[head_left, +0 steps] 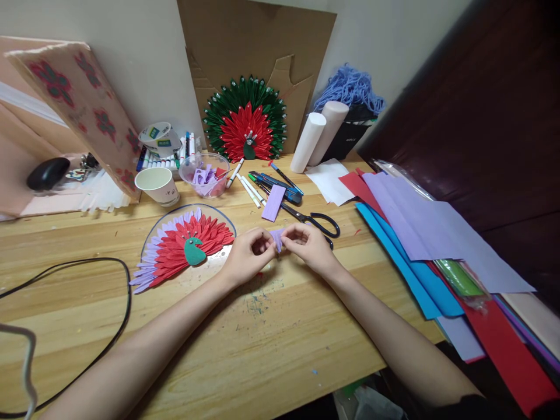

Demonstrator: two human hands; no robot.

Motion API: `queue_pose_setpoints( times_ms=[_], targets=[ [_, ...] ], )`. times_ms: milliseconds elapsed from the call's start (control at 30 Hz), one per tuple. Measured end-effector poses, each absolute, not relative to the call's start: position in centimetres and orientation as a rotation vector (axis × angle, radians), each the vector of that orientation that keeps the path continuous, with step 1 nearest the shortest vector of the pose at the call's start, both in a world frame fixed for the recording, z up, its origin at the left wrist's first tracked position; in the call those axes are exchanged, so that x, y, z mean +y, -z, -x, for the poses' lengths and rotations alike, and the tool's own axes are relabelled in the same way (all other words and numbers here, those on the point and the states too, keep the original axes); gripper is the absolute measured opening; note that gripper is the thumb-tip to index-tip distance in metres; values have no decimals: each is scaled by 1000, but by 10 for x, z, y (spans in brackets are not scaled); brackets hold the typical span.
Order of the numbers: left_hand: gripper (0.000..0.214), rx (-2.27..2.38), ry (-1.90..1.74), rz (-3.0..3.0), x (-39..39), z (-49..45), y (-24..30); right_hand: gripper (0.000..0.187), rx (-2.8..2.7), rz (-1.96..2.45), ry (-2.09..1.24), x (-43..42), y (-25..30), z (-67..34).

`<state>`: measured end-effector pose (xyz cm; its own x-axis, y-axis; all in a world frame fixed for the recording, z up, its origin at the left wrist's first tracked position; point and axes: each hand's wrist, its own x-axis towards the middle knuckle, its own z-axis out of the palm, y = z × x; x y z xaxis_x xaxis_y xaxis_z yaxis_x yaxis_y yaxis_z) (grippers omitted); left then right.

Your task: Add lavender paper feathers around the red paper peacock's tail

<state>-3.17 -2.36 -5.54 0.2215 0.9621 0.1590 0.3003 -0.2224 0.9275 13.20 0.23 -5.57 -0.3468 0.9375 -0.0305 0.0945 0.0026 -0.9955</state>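
Between my two hands is a small piece of purple crepe paper (277, 237), pinched from both sides above the table. My left hand (250, 252) is closed on its left edge; my right hand (310, 248) grips its right edge. Just beyond them lies a flat purple paper strip (273, 203). Black-handled scissors (312, 220) rest behind my right hand. Left of my hands is a paper peacock (195, 251) with a green body, red feathers and an outer row of purple ones, on a clear disc outlined in blue.
A finished-looking green and red peacock (249, 122) leans on cardboard (258, 41) at the back. A plastic bowl (205, 175) holds purple scraps beside a paper cup (157, 186). Markers (251, 191) lie mid-table. Coloured paper sheets (420, 221) cover the right edge; a black cable (126, 291) curves at left.
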Motion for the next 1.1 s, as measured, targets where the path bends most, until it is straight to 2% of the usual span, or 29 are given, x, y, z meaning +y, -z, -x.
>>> queue_pose_setpoints(
  times_ms=[200,467,1100],
  targets=[
    [17,1181,-1045,-1576,-22,33,58,14,-1485,1100,-1452,3,53,-130],
    [28,1050,-867,-1536,-23,34,56,17,-1448,1146,-1355,2,49,-128],
    [25,876,-830,-1277,-16,37,61,21,-1415,1086,-1356,-1,43,-129]
  ],
)
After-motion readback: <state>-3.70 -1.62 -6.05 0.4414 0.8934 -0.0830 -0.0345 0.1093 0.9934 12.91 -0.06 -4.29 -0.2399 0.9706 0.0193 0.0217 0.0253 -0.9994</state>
